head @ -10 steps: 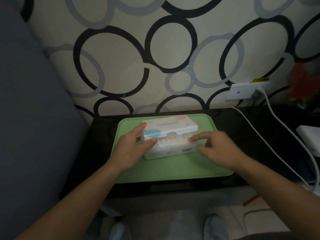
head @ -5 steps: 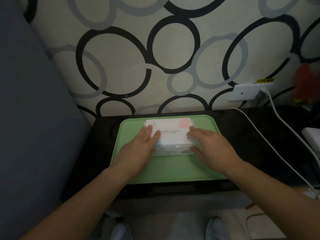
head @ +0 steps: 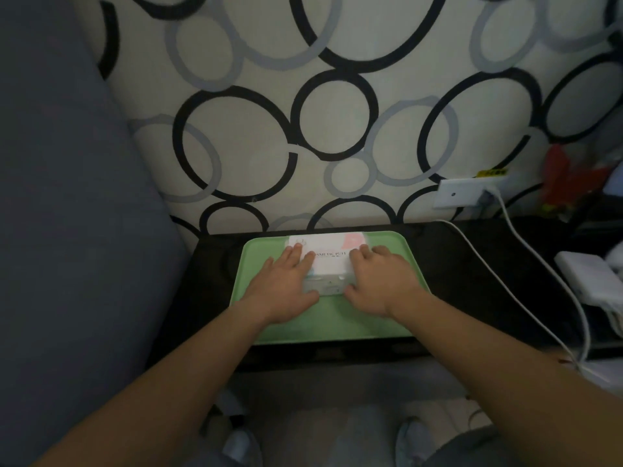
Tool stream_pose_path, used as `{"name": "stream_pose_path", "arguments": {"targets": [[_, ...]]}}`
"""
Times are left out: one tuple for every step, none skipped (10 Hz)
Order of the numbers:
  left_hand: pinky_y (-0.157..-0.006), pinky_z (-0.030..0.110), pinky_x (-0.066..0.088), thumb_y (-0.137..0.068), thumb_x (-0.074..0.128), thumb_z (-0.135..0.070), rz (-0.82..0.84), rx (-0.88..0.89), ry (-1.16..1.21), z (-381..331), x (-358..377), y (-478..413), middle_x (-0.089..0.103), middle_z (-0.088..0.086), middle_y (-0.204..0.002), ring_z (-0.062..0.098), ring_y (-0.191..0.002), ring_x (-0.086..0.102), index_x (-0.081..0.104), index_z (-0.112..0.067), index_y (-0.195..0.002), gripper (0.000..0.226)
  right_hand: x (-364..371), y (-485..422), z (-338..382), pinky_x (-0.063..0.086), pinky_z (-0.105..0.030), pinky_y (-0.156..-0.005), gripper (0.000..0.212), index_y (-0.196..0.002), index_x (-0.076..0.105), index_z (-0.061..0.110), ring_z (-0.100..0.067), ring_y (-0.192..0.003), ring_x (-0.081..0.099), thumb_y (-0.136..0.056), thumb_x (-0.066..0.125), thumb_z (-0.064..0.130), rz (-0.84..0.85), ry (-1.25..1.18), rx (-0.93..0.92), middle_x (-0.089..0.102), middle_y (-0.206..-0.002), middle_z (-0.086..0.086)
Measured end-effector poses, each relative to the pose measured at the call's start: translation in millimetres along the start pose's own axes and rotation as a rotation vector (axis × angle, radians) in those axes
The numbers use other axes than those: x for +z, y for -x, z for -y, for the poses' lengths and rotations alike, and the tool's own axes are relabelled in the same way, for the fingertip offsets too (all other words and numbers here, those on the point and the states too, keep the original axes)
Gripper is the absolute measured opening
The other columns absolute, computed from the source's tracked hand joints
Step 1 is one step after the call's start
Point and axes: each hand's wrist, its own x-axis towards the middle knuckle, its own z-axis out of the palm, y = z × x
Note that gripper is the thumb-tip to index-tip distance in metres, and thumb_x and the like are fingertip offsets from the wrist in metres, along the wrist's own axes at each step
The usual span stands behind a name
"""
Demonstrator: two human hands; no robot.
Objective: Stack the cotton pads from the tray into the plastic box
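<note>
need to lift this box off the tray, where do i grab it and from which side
Probably by its two short ends, coming in from left and right. The plastic box lies flat with its long side across the green tray, bare tray beyond each end, and its back edge near the tray's far rim. The left hand and right hand rest flat on its lid.

home, circle-patterned wallpaper (head: 337, 112), sofa (head: 60, 197)

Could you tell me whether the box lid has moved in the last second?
Yes. The lid has swung down toward the green tray and now lies flat on the plastic box.
</note>
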Motion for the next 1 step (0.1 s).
{"name": "stream_pose_path", "arguments": {"targets": [[-0.123, 0.040, 0.021, -0.096, 0.050, -0.050, -0.005, -0.055, 0.066, -0.3, -20.7, 5.5, 0.011, 0.003, -0.168, 0.023, -0.152, 0.018, 0.020, -0.026, -0.159, 0.073, -17.9, -5.8, -2.8, 0.044, -0.045, -0.097, 0.062, -0.134, 0.043, 0.016, -0.028, -0.126, 0.040, -0.088, 0.045, 0.057, 0.093, -0.059, 0.025, 0.047, -0.137, -0.010]]}}
